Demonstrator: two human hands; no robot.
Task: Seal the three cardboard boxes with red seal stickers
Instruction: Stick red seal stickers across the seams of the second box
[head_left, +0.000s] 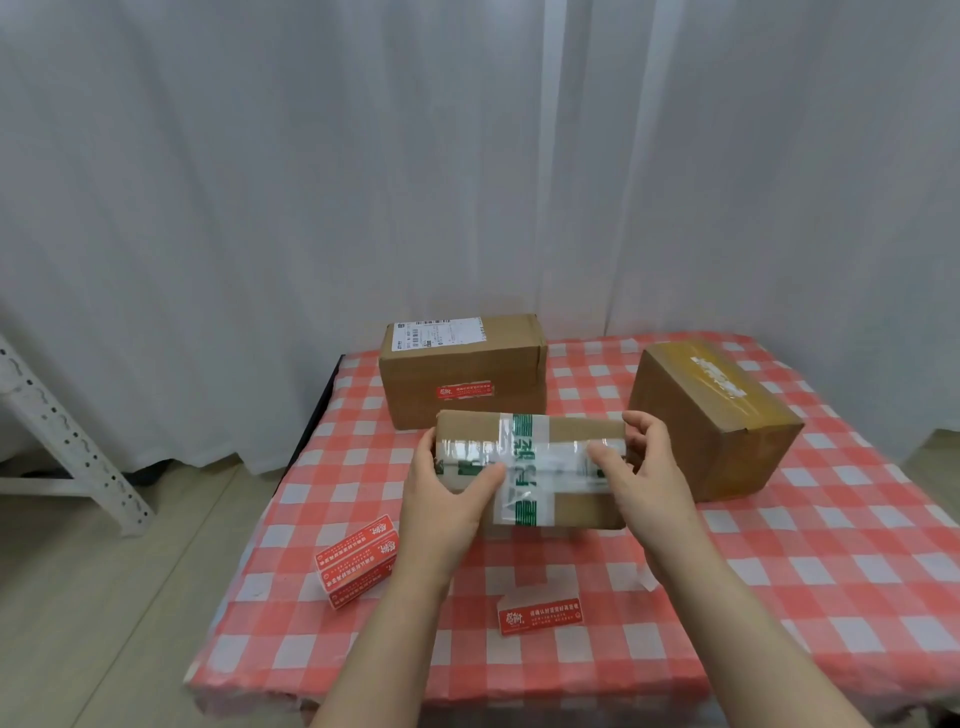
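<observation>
Both hands grip the middle box (545, 462): the left hand (447, 499) curls round its left end, the right hand (649, 483) round its right end, at the middle of the table (779, 571). Three brown boxes are here, all closed, so nothing inside shows. The back box (462, 364) wears one red sticker (464, 391) on its front. The right box (711, 421) has yellow tape. Two loose stickers (358, 566) lie left of the arm, and a single sticker (539, 616) lies near the front edge.
</observation>
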